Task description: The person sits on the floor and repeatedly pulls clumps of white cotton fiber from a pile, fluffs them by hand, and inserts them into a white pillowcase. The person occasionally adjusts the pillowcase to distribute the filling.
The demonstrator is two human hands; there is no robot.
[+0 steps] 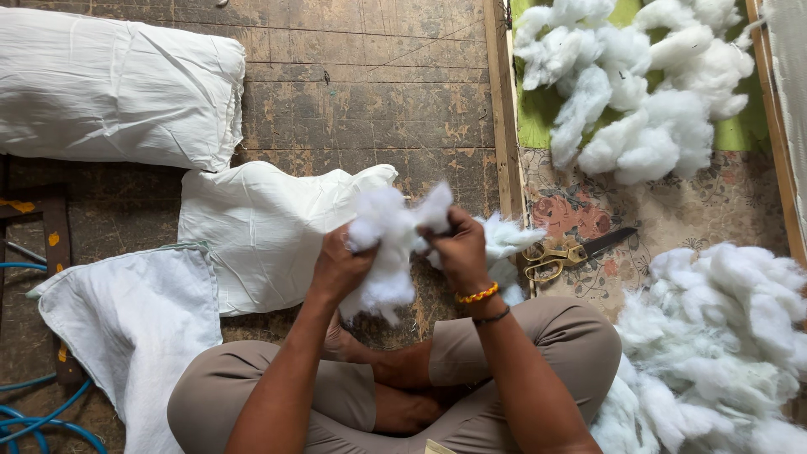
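Both hands are working a clump of white fibre stuffing point(388, 252) held just above the person's crossed legs. The left hand point(340, 267) is closing its grip around the lower left of the clump, and the right hand point(458, 250) is pinching the upper right part, fingers pressed into the fluff; the two are pulling it apart between them. The stuffing is looking very light and soft, compressing wherever fingers are sinking in and trailing loose wisps, so it is probably tearing rather than slipping. It is best taken by a full handful deep in the mass, since a hold on the outer strands would likely come away with only a tuft.

Just behind the clump a flat white pillow case point(269, 227) is lying on the wooden floor point(370, 101), with a filled pillow point(118, 84) beyond it. Gold-handled scissors point(567, 252) are resting on a patterned mat at the right, between two heaps of the same stuffing point(714, 336). Whether the case's mouth is open cannot be told.
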